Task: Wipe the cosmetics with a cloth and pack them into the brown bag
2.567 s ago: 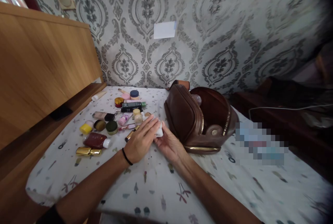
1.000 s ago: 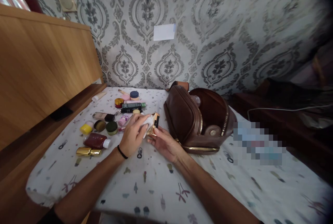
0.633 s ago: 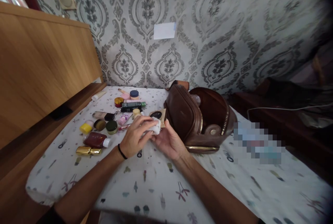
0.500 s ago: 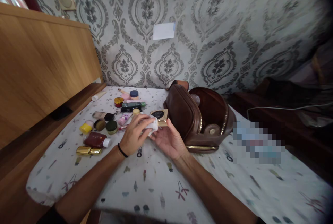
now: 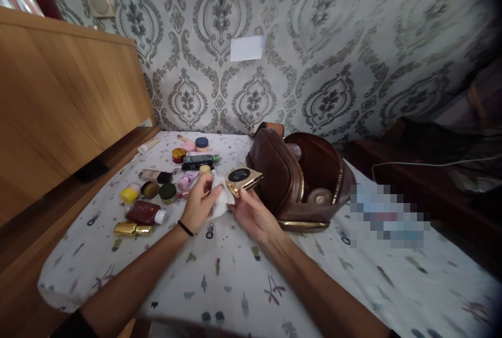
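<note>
Gold compact (image 5: 248,176) was held up over the near-middle of the printed cover (image 5: 235,275), tilted, its black oval uppermost, just left of the brown bag (image 5: 270,170) and in front of it in the view. The right hand (image 5: 254,218) grasped it by its near edge, thumb on top and the fingers mostly hidden beneath. The left hand (image 5: 199,206) pinched a crumpled white cloth (image 5: 221,201), which met or nearly met the compact's left side; I could not tell whether they touched. Nor could I tell whether the compact's lid was slightly ajar.

The step in hand looked to be working the cloth against the casing. Doing it well probably called for a firm grip at the edges, with the thumb clear of the face, and light pressure from a flat fold of cloth rather than a loose corner, which could snag at the seam. Pressing the lid and base together would likely guard against their springing apart. Holding the compact low over the cover seemed wise, well apart from the red bottle (image 5: 141,212) and gold tube (image 5: 132,229) at the left, in case the smooth casing slipped.
</note>
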A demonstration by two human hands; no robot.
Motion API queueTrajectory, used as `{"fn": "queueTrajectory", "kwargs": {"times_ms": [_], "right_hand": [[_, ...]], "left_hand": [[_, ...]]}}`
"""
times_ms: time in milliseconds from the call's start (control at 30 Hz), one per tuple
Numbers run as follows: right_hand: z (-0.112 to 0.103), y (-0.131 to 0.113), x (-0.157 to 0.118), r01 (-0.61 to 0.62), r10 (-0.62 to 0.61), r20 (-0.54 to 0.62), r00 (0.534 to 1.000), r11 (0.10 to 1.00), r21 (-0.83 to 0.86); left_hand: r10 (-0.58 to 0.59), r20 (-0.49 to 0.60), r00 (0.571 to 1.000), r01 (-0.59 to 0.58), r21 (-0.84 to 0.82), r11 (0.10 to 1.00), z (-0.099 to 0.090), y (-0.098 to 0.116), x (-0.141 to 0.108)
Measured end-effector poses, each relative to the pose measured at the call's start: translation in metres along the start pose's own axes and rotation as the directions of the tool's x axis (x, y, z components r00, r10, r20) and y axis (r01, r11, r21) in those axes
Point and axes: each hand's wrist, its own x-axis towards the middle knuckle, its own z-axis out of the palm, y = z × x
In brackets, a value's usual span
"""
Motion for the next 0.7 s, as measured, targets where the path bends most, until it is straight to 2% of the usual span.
{"fn": "queueTrajectory", "kwargs": {"times_ms": [133, 267, 400, 533, 700], "right_hand": [[0.001, -0.001, 0.001, 0.063, -0.065, -0.053, 0.997, 0.997, -0.036], [-0.001, -0.004, 0.001, 0.015, -0.020, -0.061, 0.998, 0.997, -0.070], [0.001, -0.004, 0.000, -0.001, -0.003, -0.040, 0.999, 0.995, -0.100], [0.004, -0.004, -0.002, 0.042, -0.048, -0.041, 0.998, 0.989, -0.139], [0.006, -0.003, -0.002, 0.086, -0.075, 0.047, 0.996, 0.935, -0.343]], "left_hand": [[-0.154, 0.119, 0.981, 0.180, -0.241, 0.954, 0.004, 0.005, -0.002], [-0.196, 0.187, 0.963, 0.247, -0.307, 0.919, 0.005, 0.011, -0.003], [-0.178, 0.132, 0.975, 0.208, -0.270, 0.940, 0.004, 0.010, -0.001], [-0.184, 0.010, 0.983, 0.182, -0.210, 0.961, 0.000, 0.000, 0.004], [-0.119, -0.032, 0.992, 0.117, -0.073, 0.990, -0.008, -0.012, 0.011]]}}
